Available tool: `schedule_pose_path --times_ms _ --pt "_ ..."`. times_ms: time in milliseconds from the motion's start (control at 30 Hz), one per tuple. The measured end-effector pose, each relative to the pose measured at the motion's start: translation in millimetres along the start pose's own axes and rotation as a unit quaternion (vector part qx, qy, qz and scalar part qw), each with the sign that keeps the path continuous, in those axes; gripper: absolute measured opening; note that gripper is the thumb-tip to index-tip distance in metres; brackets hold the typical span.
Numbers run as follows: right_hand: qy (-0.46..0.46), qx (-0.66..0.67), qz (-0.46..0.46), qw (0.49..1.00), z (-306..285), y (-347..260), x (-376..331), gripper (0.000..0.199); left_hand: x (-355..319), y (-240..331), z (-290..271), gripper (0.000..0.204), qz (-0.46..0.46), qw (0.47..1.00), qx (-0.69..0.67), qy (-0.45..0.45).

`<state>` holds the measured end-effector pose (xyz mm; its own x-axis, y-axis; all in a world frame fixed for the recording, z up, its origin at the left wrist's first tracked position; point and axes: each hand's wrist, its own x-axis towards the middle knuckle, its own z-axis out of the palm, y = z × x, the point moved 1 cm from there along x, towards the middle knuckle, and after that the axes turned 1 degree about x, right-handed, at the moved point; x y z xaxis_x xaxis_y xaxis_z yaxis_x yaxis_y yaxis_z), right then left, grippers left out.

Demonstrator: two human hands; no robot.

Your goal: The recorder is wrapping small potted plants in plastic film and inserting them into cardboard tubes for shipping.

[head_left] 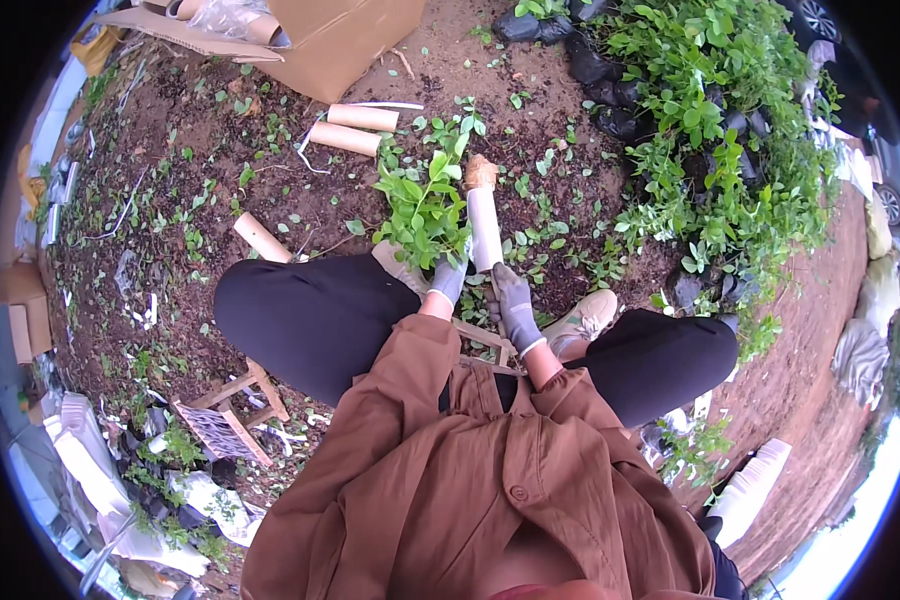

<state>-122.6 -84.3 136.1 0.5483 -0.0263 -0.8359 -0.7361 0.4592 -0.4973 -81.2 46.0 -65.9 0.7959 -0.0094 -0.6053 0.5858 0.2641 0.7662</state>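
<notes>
Brown jacket [490, 490] below my gloved hands, right hand [515, 305] closed round pale tube [485, 228], left hand [450, 278] gripping leafy seedling [422, 205] beside it, spare tubes [355, 128] beyond, cardboard box [340, 40] farther back.

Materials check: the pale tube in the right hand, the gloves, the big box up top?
Tube: likely cardboard or stiff paper; matte cream wall, tan plug at the far end, what that plug is unclear.
Gloves, left hand and right hand: look like knit fabric with a grey coating; dull, close-fitting.
Box: corrugated cardboard by its flat brown flaps, matte.
</notes>
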Motion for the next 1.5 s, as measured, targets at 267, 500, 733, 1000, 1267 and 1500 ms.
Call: schedule_pose_path --times_ms 267,500,733,1000,1267,1500 --pt "0.018 -0.094 -0.143 0.985 -4 19 20 0.030 -67 52 34 0.034 0.033 0.981 -0.091 0.167" --pt "0.002 -0.159 -0.199 0.967 -21 16 33 0.032 -57 80 25 0.038 -0.052 0.992 0.101 0.062" --pt "-0.088 0.004 -0.007 0.996 -26 8 25 0.035 -45 77 8 0.042 -0.130 0.957 0.234 0.108" --pt "0.184 -0.449 -0.209 0.849 -37 -2 41 0.061 -47 66 12 0.043 0.041 0.849 0.480 0.219" --pt "0.164 -0.523 -0.179 0.817 -26 6 27 0.058 -77 94 44 0.056 0.056 0.941 0.293 0.158" --pt "0.157 -0.522 -0.209 0.812 -28 9 31 0.056 -82 112 47 0.053 0.015 0.946 0.193 0.261"
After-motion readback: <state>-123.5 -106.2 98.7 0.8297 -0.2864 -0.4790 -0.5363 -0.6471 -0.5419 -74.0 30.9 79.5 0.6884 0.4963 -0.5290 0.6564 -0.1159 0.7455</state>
